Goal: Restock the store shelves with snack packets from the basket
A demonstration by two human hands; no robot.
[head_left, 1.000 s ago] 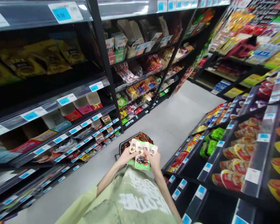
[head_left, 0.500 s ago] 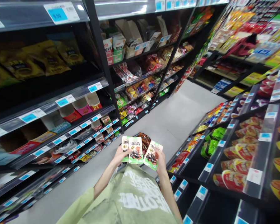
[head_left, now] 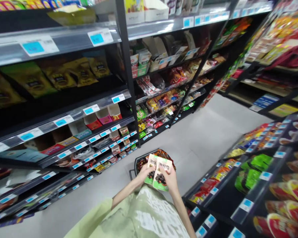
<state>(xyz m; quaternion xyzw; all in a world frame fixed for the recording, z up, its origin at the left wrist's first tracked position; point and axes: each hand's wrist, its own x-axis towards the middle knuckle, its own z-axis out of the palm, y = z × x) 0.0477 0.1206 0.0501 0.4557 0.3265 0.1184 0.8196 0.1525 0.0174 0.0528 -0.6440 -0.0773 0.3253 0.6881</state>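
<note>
Right now, both hands are closed on packets, held up together at the near middle of the scene. The left hand grips the left packet, with the thumb laid across its front. The right hand grips the right packet in the same way, thumb on the front and fingers behind. The two packets overlap like fanned cards, the right one covering an edge of the left. Both are pale at the top, with dark lettering, a picture of dark food and a green lower end. Whether more packets lie behind them is hidden.

Beyond the hands, a dark basket is partly covered by the packets and the hands; dark, reddish-brown goods show inside it. The grey floor runs past it to the far right. Below the hands hangs a light green garment with white lettering.

On the left, black shelves carry yellow bags and, lower, open boxes. White and blue price tags line their edges. On the near right, a low rack holds red packs, bright green packs and, nearest the right edge, red and yellow tubs. A blue box sits on the far right shelving.
</note>
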